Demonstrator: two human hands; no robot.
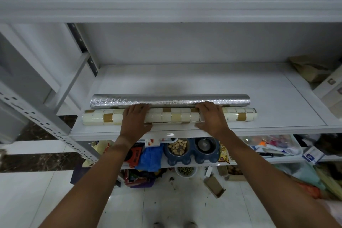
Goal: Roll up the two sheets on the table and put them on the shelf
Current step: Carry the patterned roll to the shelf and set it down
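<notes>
Two rolled sheets lie side by side on the white shelf (203, 83), lengthwise along its front. The silver embossed roll (170, 100) is behind; the cream roll with gold-brown squares (172, 117) is in front, touching it. My left hand (136, 119) lies over the cream roll left of its middle, fingers reaching the silver roll, thumb at the shelf's front edge. Right of the middle, my right hand (212, 117) lies over the cream roll the same way. The fingers of both hands bend over the roll's top.
Brown paper packages and a white box (318, 76) sit at the shelf's right end. A perforated metal upright (46, 124) slants at the left. The lower shelf holds a blue double bowl with peanuts (190, 151), bags and packets. Boxes stand on the shelf above.
</notes>
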